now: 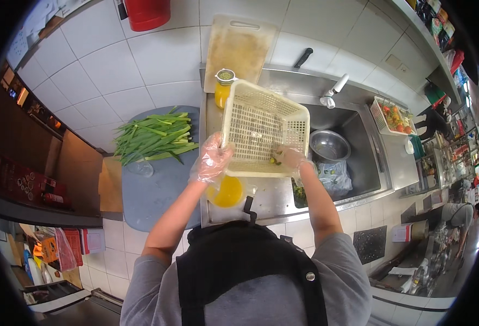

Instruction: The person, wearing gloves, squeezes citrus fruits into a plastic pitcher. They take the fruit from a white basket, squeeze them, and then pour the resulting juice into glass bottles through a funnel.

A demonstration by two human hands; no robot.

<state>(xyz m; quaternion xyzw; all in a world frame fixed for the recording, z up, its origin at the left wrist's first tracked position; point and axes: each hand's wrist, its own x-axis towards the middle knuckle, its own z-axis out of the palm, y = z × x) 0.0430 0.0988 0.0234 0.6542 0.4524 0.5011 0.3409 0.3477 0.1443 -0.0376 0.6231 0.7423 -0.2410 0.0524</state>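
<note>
Apron [223, 250]: black, bottom centre, closest to the camera.
Basket [256, 130]: cream slatted plastic, centre of the frame, tilted, its open side facing the camera; the slant leaves its long axis unclear.
Left hand [213, 158]: gloved, clamped on the basket's left rim near the lower corner.
Right hand [292, 157]: gloved, curled at the lower right, beside green-yellow scraps [275, 161]; cannot tell whether it pinches them.
Bearing: basket between both hands and up-frame of them, left hand firmly on it.
</note>
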